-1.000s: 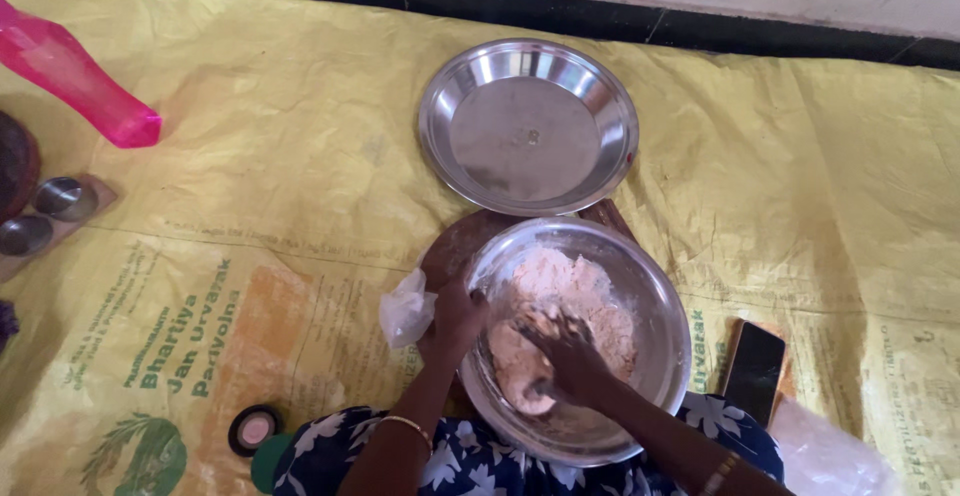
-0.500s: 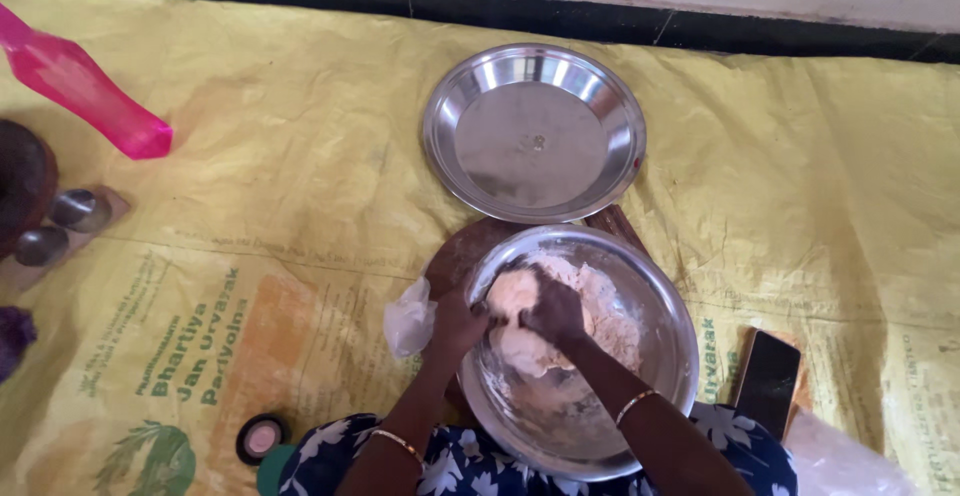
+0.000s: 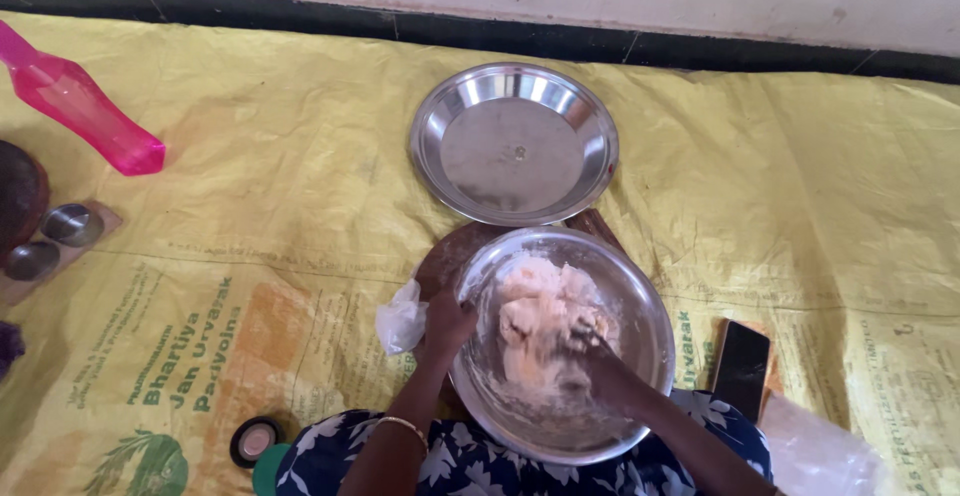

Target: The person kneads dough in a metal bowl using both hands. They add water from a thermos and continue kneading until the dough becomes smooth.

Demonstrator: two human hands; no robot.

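Where hands meet: over a steel bowl (image 3: 640,306) low in the middle of the view, resting on a round dark wooden board (image 3: 450,256).
Dough: pale, lumpy dough (image 3: 535,321) heaped inside the bowl, toward its left and middle, with floury smears on the bowl wall around it.
Right hand: right hand (image 3: 600,366) down inside the bowl, grip closed into the dough, fingers dusted with flour and pressed against the lump's right side.
Left hand: left hand (image 3: 448,324) curled over the bowl's left rim, grip closed on that rim; a thin bangle (image 3: 402,424) around the wrist.
Plastic scrap: crumpled clear plastic (image 3: 400,318) just beside the left hand, touching the board's edge.
Steel plate: wide shiny plate (image 3: 515,144) beyond the bowl, flat on the sheet, near the board but not under it.
Floor covering: yellow printed sheet (image 3: 250,256) spread over the floor, carrying everything.
Pink bottle: translucent pink bottle (image 3: 80,106) lying tilted at far left, well apart from the bowl.
Small cups: two small steel cups (image 3: 55,241) on a wooden piece at the left edge.
Phone: dark phone (image 3: 742,368) lying flat just right of the bowl.
Small round tin: open tin (image 3: 257,441) near the lower left, beside blue floral clothing (image 3: 470,466).
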